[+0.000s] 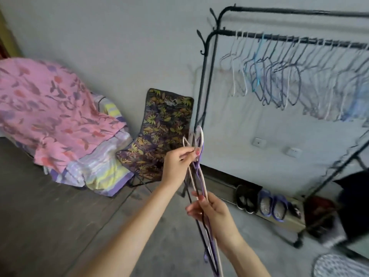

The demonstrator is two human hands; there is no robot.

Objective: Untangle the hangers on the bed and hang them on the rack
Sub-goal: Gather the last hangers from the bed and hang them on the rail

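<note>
Both hands grasping a bundle of tangled hangers [196,168] in front of the black rack [207,76], left hand [176,166] pinching near the hooks, right hand [214,213] gripping the lower wires, hung hangers [279,76] filling the rack's rail, shoes [259,202] beneath the rack.

Bunched white and purple hangers [199,176] before black, hanger-lined rack [205,80].

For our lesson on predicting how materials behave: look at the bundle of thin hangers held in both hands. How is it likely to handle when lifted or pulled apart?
The hanger bundle probably feels light: the left hand pinches it with fingertips only. Its thin rods look stiff, since they stay straight down to the right hand. The hooks overlap at the top, so they will likely snag when separated.
</note>
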